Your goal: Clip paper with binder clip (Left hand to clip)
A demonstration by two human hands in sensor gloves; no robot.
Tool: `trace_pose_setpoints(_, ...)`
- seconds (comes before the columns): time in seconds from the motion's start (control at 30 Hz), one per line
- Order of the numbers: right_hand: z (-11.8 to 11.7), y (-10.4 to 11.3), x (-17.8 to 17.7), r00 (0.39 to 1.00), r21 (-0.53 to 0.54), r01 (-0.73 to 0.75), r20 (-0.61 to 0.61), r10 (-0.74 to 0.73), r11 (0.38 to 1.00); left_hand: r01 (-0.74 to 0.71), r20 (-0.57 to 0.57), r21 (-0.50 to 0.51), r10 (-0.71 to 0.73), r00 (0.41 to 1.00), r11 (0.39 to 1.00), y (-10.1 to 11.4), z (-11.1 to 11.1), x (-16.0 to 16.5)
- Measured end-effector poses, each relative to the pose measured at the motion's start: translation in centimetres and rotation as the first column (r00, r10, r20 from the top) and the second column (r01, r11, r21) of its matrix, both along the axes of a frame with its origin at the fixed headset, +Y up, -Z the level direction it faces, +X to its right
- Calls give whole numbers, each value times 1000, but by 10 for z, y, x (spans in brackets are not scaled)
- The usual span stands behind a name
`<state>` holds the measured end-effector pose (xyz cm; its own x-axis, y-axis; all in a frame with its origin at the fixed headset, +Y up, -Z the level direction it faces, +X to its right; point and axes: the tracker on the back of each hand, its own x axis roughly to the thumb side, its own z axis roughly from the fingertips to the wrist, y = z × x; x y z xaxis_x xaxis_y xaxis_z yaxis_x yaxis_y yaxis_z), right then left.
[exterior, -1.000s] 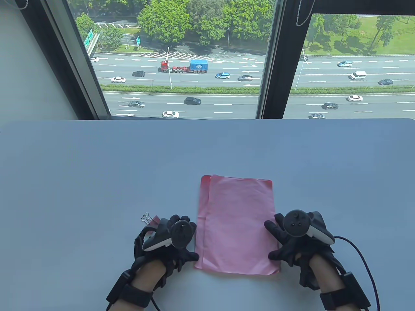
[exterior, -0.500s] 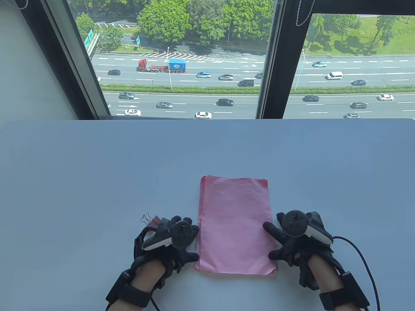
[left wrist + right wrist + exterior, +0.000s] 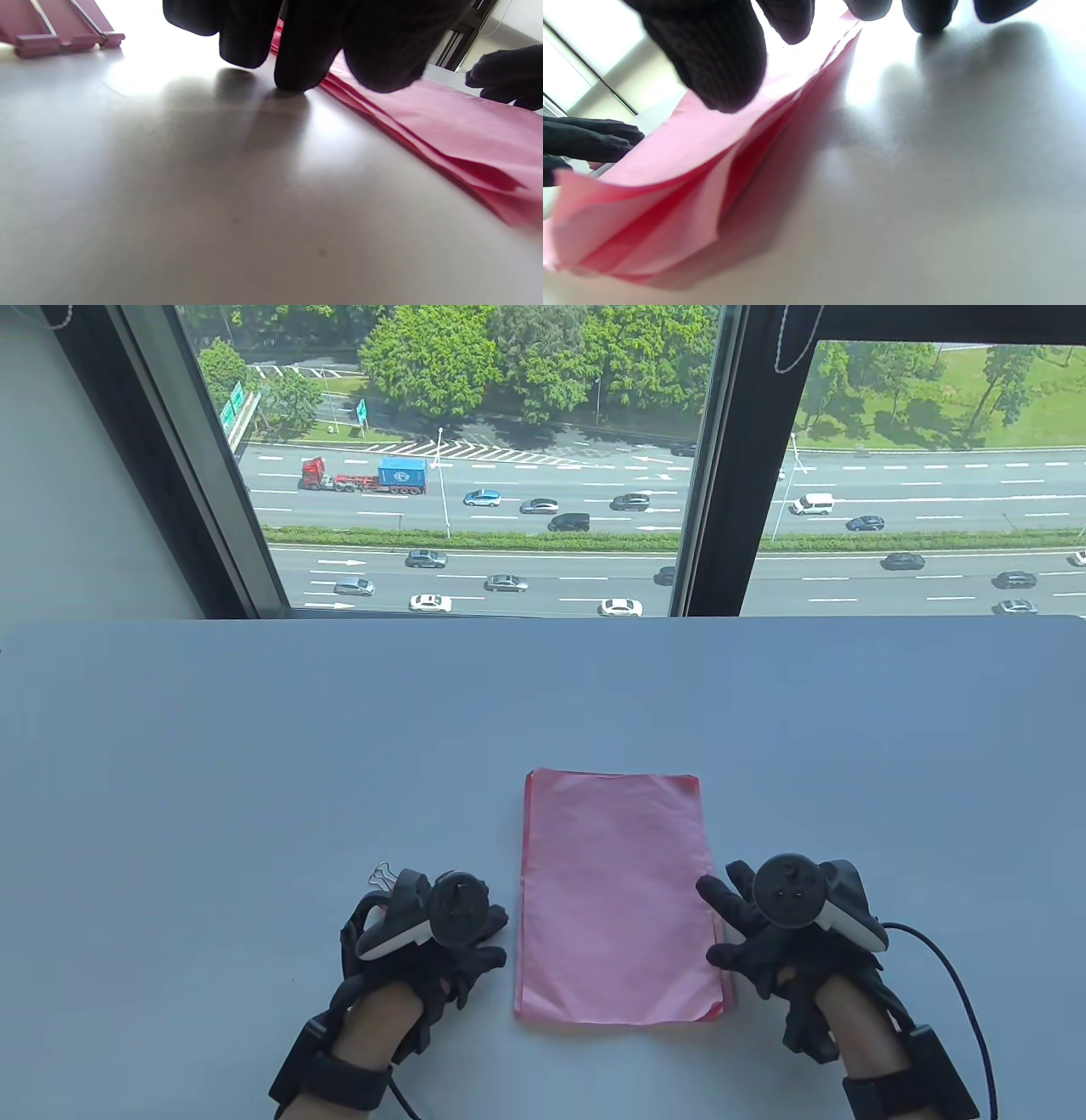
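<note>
A stack of pink paper sheets (image 3: 618,895) lies on the pale table (image 3: 254,746), near the front edge. My left hand (image 3: 475,937) rests on the table just left of the stack, fingers curled down, holding nothing; its fingertips (image 3: 292,80) touch the tabletop beside the paper's left edge (image 3: 424,127). A pink binder clip (image 3: 386,875) with wire handles lies just beyond the left hand, mostly hidden by it; it shows in the left wrist view (image 3: 63,29) too. My right hand (image 3: 738,916) rests at the stack's right edge with fingers on the paper (image 3: 683,178).
A window runs along the table's far edge (image 3: 543,621). A cable (image 3: 959,976) trails from the right wrist across the table at the right.
The offset sheets have been squared into one stack. My left hand has drawn back left, away from the paper and now covers more of the clip. The right hand shifted slightly right.
</note>
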<state>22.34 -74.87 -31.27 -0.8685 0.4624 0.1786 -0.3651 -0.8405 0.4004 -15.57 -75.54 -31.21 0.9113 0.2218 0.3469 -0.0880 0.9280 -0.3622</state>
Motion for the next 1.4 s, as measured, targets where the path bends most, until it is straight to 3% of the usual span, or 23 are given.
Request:
trace_pose_setpoints(0.13, 2, 1, -8, 999, 8, 38, -18, -38, 999, -77, 34, -50, 78, 996, 996, -5, 1, 5)
trace_pose_setpoints(0.57, 2, -5, -12, 975, -54, 210, -60, -213, 976, -91, 40, -75, 94, 995, 993, -6, 1, 5)
trace_pose_setpoints(0.7, 2, -2, -12, 981, -21, 192, -37, -192, 981, -84, 35, -64, 86, 996, 994, -5, 1, 5)
trace_pose_setpoints(0.8, 3, 0, -10, 992, 54, 123, -30, -122, 991, -87, 27, 42, 86, 996, 995, 1, 2, 5)
trace_pose_setpoints(0.9, 3, -2, -12, 996, 53, 81, -37, -79, 995, -124, 50, 116, 119, 992, 985, 5, 4, 8)
trace_pose_setpoints(1.0, 3, -10, -19, 997, -22, -5, -73, 3, 1000, -130, 98, 74, 123, 988, 989, 3, 8, 16)
trace_pose_setpoints(1.17, 1, -25, -29, 986, -105, -136, -112, 124, 985, 47, 141, -106, -32, 989, 993, -8, 14, 29)
trace_pose_setpoints(1.4, 1, -24, -32, 987, -108, -136, -105, 124, 985, 106, 145, 18, -108, 983, 994, -11, 16, 39)
